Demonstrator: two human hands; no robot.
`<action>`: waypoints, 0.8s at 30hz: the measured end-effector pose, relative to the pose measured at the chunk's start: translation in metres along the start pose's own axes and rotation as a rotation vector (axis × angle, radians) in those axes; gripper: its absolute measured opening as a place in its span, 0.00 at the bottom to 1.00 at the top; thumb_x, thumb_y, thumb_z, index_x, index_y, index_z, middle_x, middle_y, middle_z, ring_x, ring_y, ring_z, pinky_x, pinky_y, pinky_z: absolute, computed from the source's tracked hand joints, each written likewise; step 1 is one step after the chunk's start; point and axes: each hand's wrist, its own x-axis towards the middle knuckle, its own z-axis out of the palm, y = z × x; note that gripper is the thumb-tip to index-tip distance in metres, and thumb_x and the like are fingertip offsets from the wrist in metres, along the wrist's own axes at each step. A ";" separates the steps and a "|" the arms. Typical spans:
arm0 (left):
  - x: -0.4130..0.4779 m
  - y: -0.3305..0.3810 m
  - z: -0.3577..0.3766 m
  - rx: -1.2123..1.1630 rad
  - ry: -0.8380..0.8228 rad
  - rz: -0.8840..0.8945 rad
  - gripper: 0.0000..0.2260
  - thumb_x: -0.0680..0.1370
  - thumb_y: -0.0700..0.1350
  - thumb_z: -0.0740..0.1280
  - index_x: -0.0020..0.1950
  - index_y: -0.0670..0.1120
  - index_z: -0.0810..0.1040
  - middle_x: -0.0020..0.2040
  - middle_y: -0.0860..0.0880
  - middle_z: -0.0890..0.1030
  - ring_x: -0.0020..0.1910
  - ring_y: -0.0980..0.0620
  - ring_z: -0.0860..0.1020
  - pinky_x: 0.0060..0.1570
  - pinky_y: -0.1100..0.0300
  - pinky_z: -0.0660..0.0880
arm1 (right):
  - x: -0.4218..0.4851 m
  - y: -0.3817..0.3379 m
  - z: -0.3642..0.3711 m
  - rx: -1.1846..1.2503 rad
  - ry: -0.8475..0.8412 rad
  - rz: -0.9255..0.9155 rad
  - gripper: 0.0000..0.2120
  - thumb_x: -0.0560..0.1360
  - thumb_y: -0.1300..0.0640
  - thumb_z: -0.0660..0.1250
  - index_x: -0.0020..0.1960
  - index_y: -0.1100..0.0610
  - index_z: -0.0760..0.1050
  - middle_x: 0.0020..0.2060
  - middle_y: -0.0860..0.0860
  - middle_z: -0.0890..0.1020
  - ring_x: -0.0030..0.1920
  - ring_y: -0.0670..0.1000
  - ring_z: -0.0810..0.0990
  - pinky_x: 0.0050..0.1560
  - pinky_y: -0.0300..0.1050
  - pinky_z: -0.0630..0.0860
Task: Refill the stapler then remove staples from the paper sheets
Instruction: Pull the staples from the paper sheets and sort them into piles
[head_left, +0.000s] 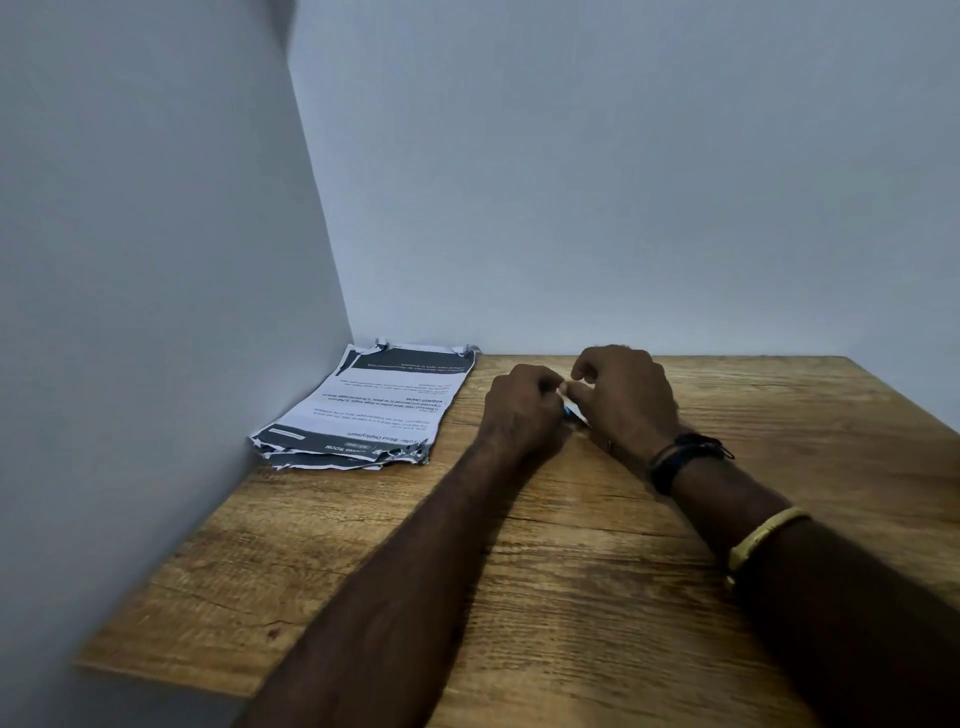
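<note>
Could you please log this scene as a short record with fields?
surface: wooden table in a wall corner
papers: stack at the far left corner, untouched
left hand: closed around a small object with a blue part
right hand: fingers pinching at the same object
object identity: mostly hidden
right wrist: black band, yellow band

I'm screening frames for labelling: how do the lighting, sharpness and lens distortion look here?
Head view: dim, flat light with soft shadows and no glare; the wide-angle lens leans the left wall and stretches the forearms; the paper stack shows legible print; the left hand and right hand are dark, hiding all but a blue sliver between them.
</note>
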 end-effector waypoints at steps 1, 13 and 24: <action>0.000 0.001 -0.003 -0.027 0.034 0.007 0.13 0.78 0.41 0.66 0.60 0.45 0.85 0.57 0.47 0.86 0.58 0.49 0.82 0.63 0.52 0.77 | 0.001 -0.004 -0.001 0.039 0.024 -0.015 0.05 0.74 0.50 0.73 0.47 0.51 0.84 0.45 0.49 0.85 0.50 0.54 0.82 0.46 0.47 0.78; 0.006 -0.070 -0.105 0.006 0.374 -0.223 0.10 0.74 0.51 0.73 0.39 0.45 0.86 0.36 0.51 0.86 0.41 0.50 0.84 0.45 0.58 0.77 | 0.027 -0.102 0.048 0.258 -0.122 0.012 0.06 0.76 0.57 0.71 0.43 0.55 0.87 0.44 0.52 0.88 0.49 0.55 0.84 0.45 0.40 0.74; 0.019 -0.148 -0.149 0.284 0.258 -0.509 0.14 0.76 0.46 0.70 0.61 0.46 0.81 0.62 0.42 0.83 0.64 0.40 0.79 0.62 0.53 0.75 | 0.035 -0.117 0.110 0.114 -0.247 0.186 0.20 0.75 0.58 0.70 0.66 0.57 0.75 0.60 0.59 0.82 0.61 0.62 0.81 0.55 0.49 0.79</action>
